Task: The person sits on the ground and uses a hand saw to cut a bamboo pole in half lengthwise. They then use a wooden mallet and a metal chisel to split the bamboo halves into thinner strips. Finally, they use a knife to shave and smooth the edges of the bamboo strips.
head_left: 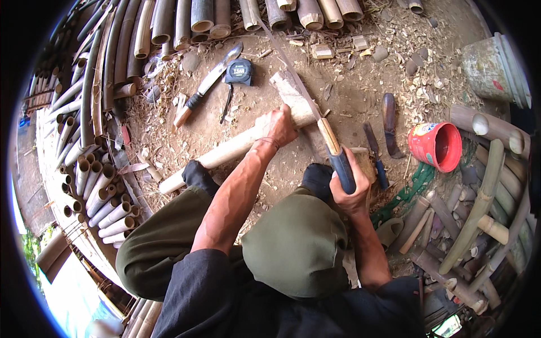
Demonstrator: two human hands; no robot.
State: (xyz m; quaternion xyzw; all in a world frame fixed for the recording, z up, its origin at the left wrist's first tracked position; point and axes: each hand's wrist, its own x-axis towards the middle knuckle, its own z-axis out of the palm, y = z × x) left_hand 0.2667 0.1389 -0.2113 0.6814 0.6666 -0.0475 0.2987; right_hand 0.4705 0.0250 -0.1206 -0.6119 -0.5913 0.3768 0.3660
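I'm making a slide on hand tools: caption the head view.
Left hand on a pole, right hand gripping a long-bladed tool, red bucket at right.

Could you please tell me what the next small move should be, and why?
Probably a short, careful stroke of the long-bladed tool across the bamboo pole: the right hand grips its handle, its blade crosses the pole near one end in this view, and the left hand holds the pole close by.

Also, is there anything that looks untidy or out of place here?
Yes: at right, bamboo pieces lie jumbled, one long pole slanting across others, unlike the neater bamboo row at the top. Pale wood chips litter the ground.
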